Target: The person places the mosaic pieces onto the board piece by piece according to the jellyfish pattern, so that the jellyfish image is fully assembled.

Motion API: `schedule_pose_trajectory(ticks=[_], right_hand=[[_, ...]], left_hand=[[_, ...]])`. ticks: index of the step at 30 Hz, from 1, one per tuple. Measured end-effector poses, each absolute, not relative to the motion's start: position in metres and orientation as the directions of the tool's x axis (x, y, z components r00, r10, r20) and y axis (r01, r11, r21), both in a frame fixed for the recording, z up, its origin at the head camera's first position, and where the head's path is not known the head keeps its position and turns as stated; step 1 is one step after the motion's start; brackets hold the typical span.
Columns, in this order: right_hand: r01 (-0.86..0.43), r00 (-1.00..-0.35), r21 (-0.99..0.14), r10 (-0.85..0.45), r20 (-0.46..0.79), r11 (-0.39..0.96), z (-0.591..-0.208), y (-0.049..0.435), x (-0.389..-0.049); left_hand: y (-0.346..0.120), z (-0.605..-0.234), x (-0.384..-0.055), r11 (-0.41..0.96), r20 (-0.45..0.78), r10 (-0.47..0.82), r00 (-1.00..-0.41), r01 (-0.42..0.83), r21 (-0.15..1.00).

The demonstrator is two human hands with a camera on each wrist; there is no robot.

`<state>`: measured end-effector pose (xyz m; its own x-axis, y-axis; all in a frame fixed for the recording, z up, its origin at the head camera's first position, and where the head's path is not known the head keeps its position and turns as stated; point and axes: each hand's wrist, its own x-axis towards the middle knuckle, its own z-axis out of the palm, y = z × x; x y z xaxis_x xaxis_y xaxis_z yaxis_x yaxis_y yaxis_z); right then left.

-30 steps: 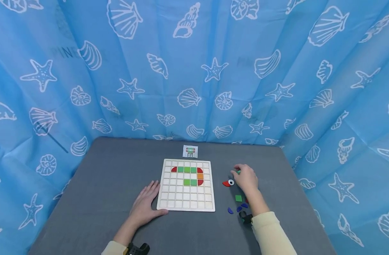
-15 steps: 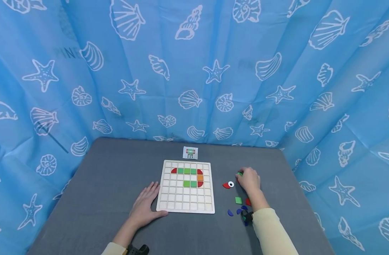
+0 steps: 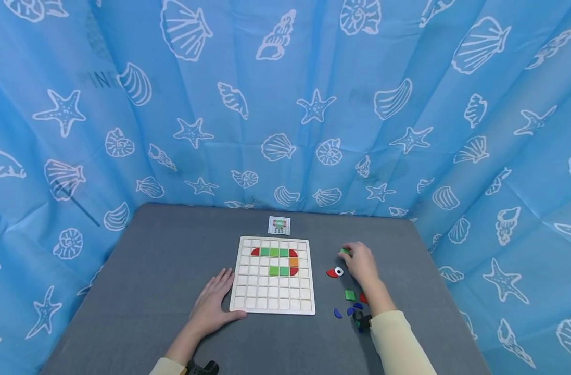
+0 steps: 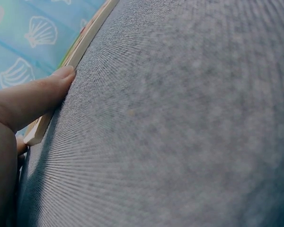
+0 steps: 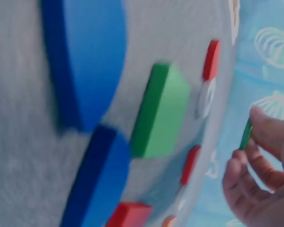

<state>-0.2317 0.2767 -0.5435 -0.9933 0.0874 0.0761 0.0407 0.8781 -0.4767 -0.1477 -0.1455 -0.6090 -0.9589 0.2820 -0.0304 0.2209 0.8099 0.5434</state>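
My left hand (image 3: 214, 302) lies at the near left corner of a white gridded board (image 3: 262, 291), fingers extended against its left side and thumb at the front edge. In the left wrist view the thumb (image 4: 42, 97) touches the board's rim. Some cells hold tiles: green squares (image 3: 274, 252), an orange square (image 3: 293, 262) and red rounded corners (image 3: 293, 271). Right of the board, my right hand (image 3: 362, 263) pinches a green square tile (image 5: 246, 135) between thumb and fingertips, raised over the table in the right wrist view.
On the grey table, below the right hand, lie a green square (image 3: 350, 295), blue rounded pieces (image 3: 338, 313), a red piece (image 3: 331, 273) and a white eye-like tile (image 3: 339, 271). Behind the board is a small pattern card (image 3: 279, 225). A blue shell-print curtain (image 3: 285, 104) surrounds the table.
My right hand dipped slightly toward the near right, then came back up and left with the green square tile in its fingertips. My left hand stays at the board.
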Motion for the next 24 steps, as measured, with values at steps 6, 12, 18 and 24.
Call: schedule_pose_trajectory(ticks=[6, 12, 18, 24], right_hand=[[-0.126, -0.980, -0.516, -0.027, 0.195, 0.847, -0.536, 0.255, -0.222], [-0.212, -0.964, -0.535, -0.085, 0.253, 0.818, -0.530, 0.229, -0.213], [-0.275, -0.949, -0.526, -0.140, 0.283, 0.805, -0.524, 0.208, -0.207], [-0.350, -0.927, -0.536, -0.202, 0.316, 0.768, -0.518, 0.189, -0.203]], left_hand=[[-0.145, -0.610, -0.147, 0.810, -0.026, 0.275, -0.961, 0.217, 0.545], [-0.145, -0.611, -0.148, 0.815, -0.023, 0.272, -0.962, 0.218, 0.537], [-0.145, -0.611, -0.147, 0.812, -0.020, 0.273, -0.962, 0.219, 0.541], [-0.143, -0.610, -0.146, 0.810, 0.014, 0.260, -0.966, 0.226, 0.542]])
